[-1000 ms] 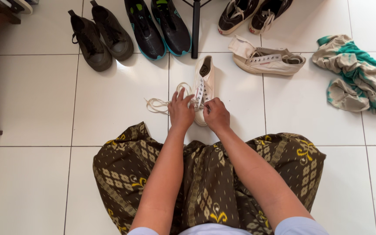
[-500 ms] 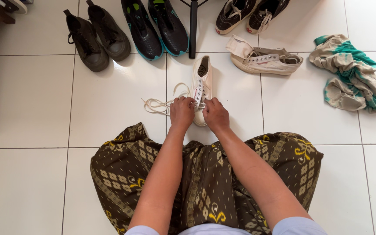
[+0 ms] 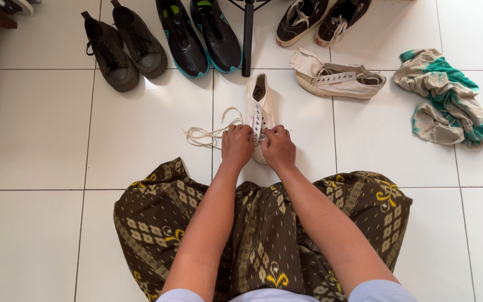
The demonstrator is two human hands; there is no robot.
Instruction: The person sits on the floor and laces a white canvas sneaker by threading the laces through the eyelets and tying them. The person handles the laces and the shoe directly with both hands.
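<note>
A white lace-up shoe (image 3: pixel 260 100) stands on the tiled floor, heel away from me, toe under my hands. My left hand (image 3: pixel 236 146) is closed on the white shoelace (image 3: pixel 208 133) at the shoe's lower eyelets; the loose lace trails left over the tile. My right hand (image 3: pixel 278 148) pinches the lace on the shoe's right side, fingertips nearly touching the left hand's. The toe is hidden under both hands.
A second white shoe (image 3: pixel 339 79) lies on its side at the right. Olive shoes (image 3: pixel 124 47), black-and-teal sneakers (image 3: pixel 199 36), dark sneakers (image 3: pixel 322 19) line the top. A black stand leg (image 3: pixel 247 39) rises behind the shoe. A teal-beige cloth (image 3: pixel 448 98) lies right. My patterned skirt (image 3: pixel 264 235) spreads below.
My left hand's fingers were spread over the lace; they have now closed on it. Both hands have drawn together at the shoe's eyelets.
</note>
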